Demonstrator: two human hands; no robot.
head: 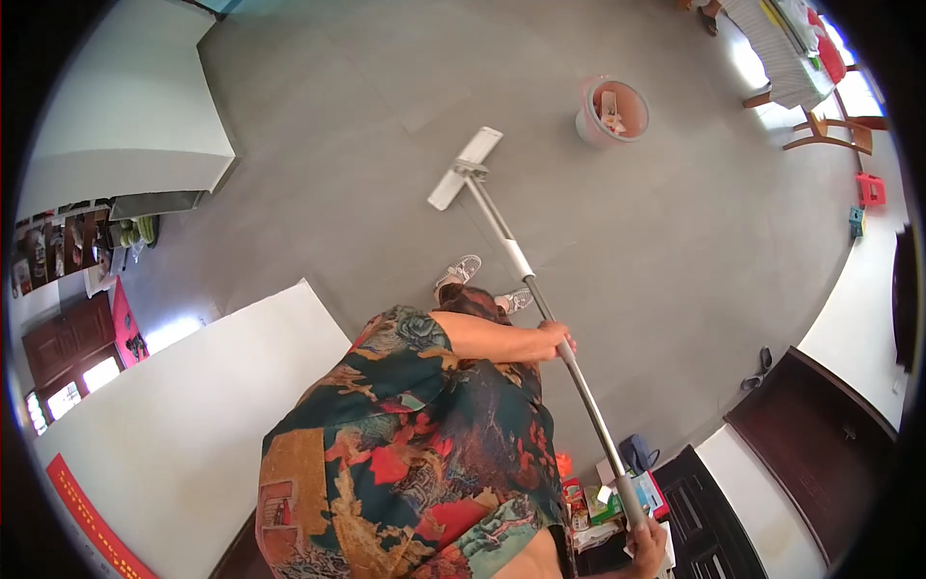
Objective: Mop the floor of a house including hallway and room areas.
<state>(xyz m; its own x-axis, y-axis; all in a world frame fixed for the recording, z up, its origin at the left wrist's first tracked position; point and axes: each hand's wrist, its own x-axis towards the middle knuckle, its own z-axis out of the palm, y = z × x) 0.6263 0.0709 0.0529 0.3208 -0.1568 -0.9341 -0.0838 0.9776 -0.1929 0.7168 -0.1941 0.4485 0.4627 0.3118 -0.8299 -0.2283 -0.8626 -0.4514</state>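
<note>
My left hand (557, 340) is closed around the middle of the metal pole of a flat mop (499, 221). Lower down, my right hand (646, 544) grips the grey sleeve near the pole's end. The mop's white rectangular head (464, 168) lies on the grey floor (347, 195) ahead of my feet, set at a slant to the pole. Past it to the right stands a pinkish translucent waste bin (587, 129) with paper scraps inside. My patterned shirt fills the lower middle, and my grey-and-white shoes (457, 272) show beside the pole.
A white half-wall (217, 369) stands close on the left, with a larger white wall (137, 116) beyond. At the right are a cloth-covered table (778, 65), a wooden chair (825, 136), a pink stool (870, 189), dark shoes (756, 373) and dark doors (810, 434). Packages lie near my right hand.
</note>
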